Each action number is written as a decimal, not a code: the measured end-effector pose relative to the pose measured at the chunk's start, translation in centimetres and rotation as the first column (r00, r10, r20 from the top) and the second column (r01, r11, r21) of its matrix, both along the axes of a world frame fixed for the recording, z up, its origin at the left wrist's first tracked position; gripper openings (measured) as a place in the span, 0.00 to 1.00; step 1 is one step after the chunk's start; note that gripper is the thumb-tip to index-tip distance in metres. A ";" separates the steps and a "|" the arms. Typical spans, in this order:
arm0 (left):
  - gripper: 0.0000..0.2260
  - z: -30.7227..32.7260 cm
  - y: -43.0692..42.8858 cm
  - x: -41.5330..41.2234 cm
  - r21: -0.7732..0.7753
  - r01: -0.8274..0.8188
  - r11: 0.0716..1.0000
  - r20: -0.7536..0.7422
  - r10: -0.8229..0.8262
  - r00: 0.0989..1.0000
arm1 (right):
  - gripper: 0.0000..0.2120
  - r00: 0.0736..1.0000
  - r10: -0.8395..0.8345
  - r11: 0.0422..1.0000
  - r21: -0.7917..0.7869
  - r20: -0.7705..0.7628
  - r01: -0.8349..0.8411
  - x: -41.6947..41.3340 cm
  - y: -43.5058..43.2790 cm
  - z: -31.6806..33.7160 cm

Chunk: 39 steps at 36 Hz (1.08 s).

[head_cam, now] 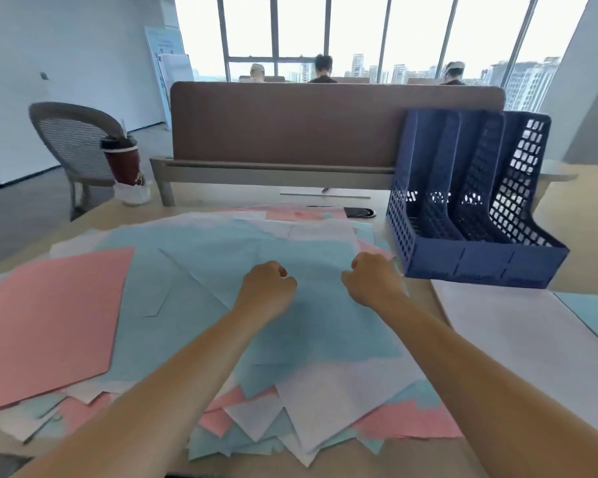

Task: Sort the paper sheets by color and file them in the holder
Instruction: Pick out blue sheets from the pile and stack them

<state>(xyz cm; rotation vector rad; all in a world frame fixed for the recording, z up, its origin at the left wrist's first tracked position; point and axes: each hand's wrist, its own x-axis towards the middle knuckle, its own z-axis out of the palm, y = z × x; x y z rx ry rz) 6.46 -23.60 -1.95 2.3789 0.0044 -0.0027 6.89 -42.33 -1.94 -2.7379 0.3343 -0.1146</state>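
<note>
Resting left hand (pixel 268 284) and right hand (pixel 372 281), fingers curling into fists, on the blue sheet (pixel 325 326) at frame centre atop the paper pile (pixel 328 405), left of the holder (pixel 480 265); pinching unclear.

Tall windows (pixel 325 29) across far wall, bright overcast daylight, city towers (pixel 529 81) beyond glass. White wall (pixel 66 63) left, grey floor (pixel 21 219). Brown fabric partition (pixel 290 122) along far edge of pale wood bench (pixel 567 208). Wicker-back chair (pixel 69 139) left. Three seated people (pixel 322 69) behind partition.
</note>
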 end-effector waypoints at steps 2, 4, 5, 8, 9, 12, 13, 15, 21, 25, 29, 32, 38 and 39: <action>0.12 -0.2 1.0 0.8 0.001 -0.038 0.999 0.003 0.038 0.999 | 0.14 0.999 -0.033 0.997 -0.064 -0.028 0.031 0.7 0.6 -0.4; 0.12 -0.1 1.8 1.3 -0.041 -0.059 0.997 -0.001 0.059 0.998 | 0.16 0.997 -0.075 0.994 -0.078 -0.033 0.072 1.2 1.0 -0.7; 0.10 0.0 2.0 1.3 -0.083 -0.062 0.995 0.000 0.062 0.998 | 0.17 0.995 -0.092 0.994 -0.064 -0.040 0.089 1.4 1.2 -0.8; 0.05 0.4 2.5 1.5 -0.257 -0.122 0.959 -0.033 0.117 0.993 | 0.17 0.992 -0.107 0.994 -0.033 -0.065 0.105 1.9 1.5 -0.8; 0.05 0.6 2.7 1.6 -0.341 -0.153 0.928 -0.066 0.138 0.988 | 0.17 0.992 -0.101 0.995 -0.022 -0.074 0.100 2.0 1.6 -0.7; 0.06 0.5 3.4 2.0 -0.531 -0.233 0.814 -0.164 0.171 0.971 | 0.15 0.993 -0.079 0.997 -0.001 -0.086 0.079 2.2 1.4 -0.7; 0.06 0.5 3.6 2.0 -0.568 -0.251 0.784 -0.197 0.167 0.966 | 0.14 0.994 -0.071 0.997 0.005 -0.084 0.072 2.2 1.4 -0.7; 0.12 0.4 3.9 1.8 -0.612 -0.271 0.743 -0.255 0.140 0.957 | 0.13 0.996 -0.058 0.998 0.032 -0.068 0.060 2.2 1.2 -0.6; 0.18 -0.7 4.4 1.6 -0.554 -0.172 0.814 -0.227 0.051 0.973 | 0.12 1.000 -0.022 0.998 0.062 -0.018 0.023 2.5 2.3 -0.6; 0.12 -0.3 6.0 2.1 -0.503 -0.211 0.838 -0.114 0.178 0.977 | 0.14 1.000 0.001 0.996 0.087 0.031 -0.003 3.1 4.2 -0.2; 0.08 0.3 8.6 2.8 -0.469 -0.277 0.838 -0.015 0.306 0.952 | 0.19 0.999 0.044 0.991 0.127 0.026 -0.047 4.5 6.3 0.1; 0.08 0.7 10.6 3.3 -0.463 -0.329 0.823 -0.006 0.368 0.930 | 0.20 0.997 0.073 0.989 0.126 0.024 -0.075 5.6 8.0 0.3; 0.09 0.7 13.0 3.2 -0.489 -0.356 0.796 0.001 0.409 0.913 | 0.21 0.997 0.081 0.990 0.120 0.000 -0.080 7.4 10.6 0.3; 0.08 0.5 13.0 3.2 -0.491 -0.343 0.801 -0.009 0.388 0.921 | 0.20 0.997 0.072 0.990 0.119 -0.002 -0.072 7.5 10.9 0.3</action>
